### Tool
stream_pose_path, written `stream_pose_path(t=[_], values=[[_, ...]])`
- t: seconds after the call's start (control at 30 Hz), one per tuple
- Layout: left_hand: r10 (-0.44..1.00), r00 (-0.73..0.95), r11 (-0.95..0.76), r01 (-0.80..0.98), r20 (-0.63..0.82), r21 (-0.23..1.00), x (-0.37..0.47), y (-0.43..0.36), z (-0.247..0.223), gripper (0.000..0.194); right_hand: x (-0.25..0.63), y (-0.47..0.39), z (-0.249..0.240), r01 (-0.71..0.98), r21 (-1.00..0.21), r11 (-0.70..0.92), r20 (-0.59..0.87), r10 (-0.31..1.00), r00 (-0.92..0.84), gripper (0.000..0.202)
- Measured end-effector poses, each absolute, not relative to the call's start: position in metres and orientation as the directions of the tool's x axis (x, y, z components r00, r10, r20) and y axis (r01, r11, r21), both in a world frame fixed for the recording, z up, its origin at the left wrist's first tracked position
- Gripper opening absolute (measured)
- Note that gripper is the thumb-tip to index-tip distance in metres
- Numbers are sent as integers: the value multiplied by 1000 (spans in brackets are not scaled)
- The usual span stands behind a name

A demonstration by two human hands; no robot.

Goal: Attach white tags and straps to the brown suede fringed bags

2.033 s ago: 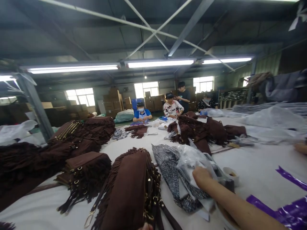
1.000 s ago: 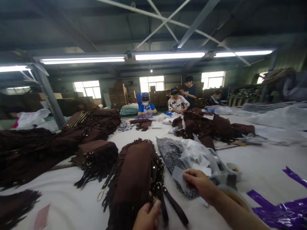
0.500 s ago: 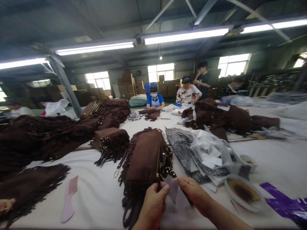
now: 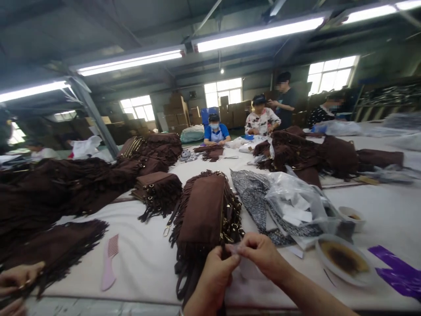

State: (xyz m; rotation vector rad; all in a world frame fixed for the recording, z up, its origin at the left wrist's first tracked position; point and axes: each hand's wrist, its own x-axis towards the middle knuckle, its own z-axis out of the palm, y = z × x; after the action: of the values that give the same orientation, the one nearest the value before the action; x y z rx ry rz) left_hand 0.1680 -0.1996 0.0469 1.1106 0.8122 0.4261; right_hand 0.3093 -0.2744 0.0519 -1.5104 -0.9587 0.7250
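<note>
My left hand (image 4: 219,272) is closed, thumb and forefinger pinching a dark brown strap that mostly hides behind the fingers. Close beside it, my right hand (image 4: 263,254) pinches a crumpled piece of clear plastic film (image 4: 234,249), which reaches across to the left fingertips. Just beyond both hands lies a stack of brown fringed bags (image 4: 202,210), with gold rings and clasps along its right side. Loose dark straps hang down at the front of the stack, left of my left hand.
A pink comb (image 4: 110,261) lies to the left. At far left another person's hands (image 4: 19,281) hold brown fringed material (image 4: 62,243). Rightward are a clear bag of white paper pieces (image 4: 297,204), a bowl of brown liquid (image 4: 344,259) and purple plastic (image 4: 394,270). Co-workers sit across the table.
My hands have come closer together, and the film that stood up between them is now bunched at the fingertips. The view has shifted slightly; more of the other person's hands shows at left.
</note>
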Motion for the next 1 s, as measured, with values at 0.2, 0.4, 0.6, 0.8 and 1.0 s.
stream_pose_path(t=[0.2,0.4,0.6,0.8,1.0], values=[[575,723,637,-102,-383,764,159,-188,58,46,307,-284,42,249,-964,-90,59,844,533,29],[570,747,609,-106,-341,786,157,-180,66,47,295,-299,33,271,-952,-146,1,879,477,21],[602,732,533,-71,-319,843,156,-178,66,44,291,-300,31,228,-955,-189,-65,884,463,21],[687,665,374,23,-294,927,151,-178,60,47,291,-298,29,226,-955,-190,-63,878,474,25],[731,630,272,81,-261,959,147,-178,60,44,290,-296,30,213,-954,-211,-87,876,475,25]])
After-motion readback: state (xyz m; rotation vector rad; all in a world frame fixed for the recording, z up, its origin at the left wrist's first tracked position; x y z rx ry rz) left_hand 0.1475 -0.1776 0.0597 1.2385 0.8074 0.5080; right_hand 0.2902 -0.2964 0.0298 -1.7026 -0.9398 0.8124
